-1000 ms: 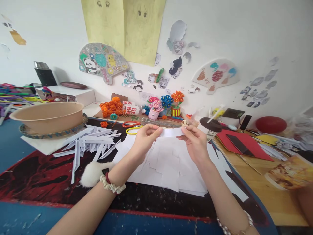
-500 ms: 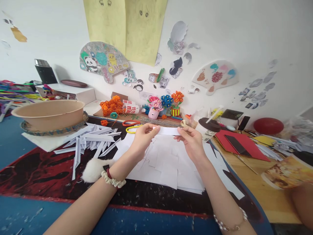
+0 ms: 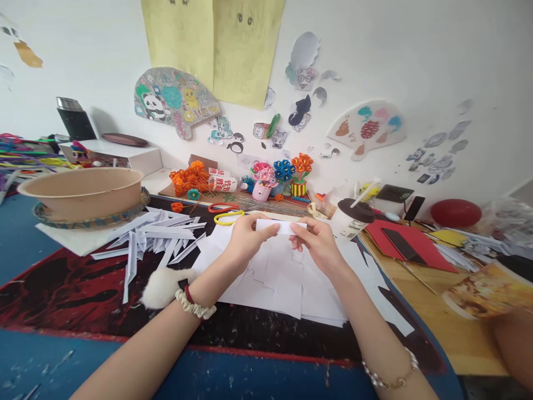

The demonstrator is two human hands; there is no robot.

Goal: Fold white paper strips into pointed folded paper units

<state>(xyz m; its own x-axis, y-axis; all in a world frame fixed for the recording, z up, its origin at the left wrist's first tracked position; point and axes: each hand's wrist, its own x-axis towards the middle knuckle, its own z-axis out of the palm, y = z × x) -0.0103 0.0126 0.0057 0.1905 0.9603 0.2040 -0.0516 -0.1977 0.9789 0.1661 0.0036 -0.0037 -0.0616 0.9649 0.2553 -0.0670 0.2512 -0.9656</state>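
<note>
A small white paper strip (image 3: 285, 228) is stretched level between my two hands, above a spread of white paper sheets (image 3: 283, 283). My left hand (image 3: 249, 239) pinches its left part, thumb on the near face and fingers behind. The right part is pinched the same way by my right hand (image 3: 317, 243). Both thumbs lie close to the strip's middle. To the left of my left hand, a heap of folded paper strips (image 3: 160, 233) lies on the dark mat. A fluffy white ball (image 3: 161, 288) sits beside my left wrist.
A beige basin (image 3: 83, 194) stands at the left. Behind my hands are yellow-handled scissors (image 3: 229, 218), orange pipe-cleaner flowers (image 3: 189, 179) and small flower pots (image 3: 261, 191). A lidded cup with a straw (image 3: 352, 218) stands close to my right hand, with a red folder (image 3: 410, 244) further right.
My thumbs have moved inward along the paper strip, so they are closer together near its middle. The strip's ends now show beyond the thumbs. The view has shifted slightly.
</note>
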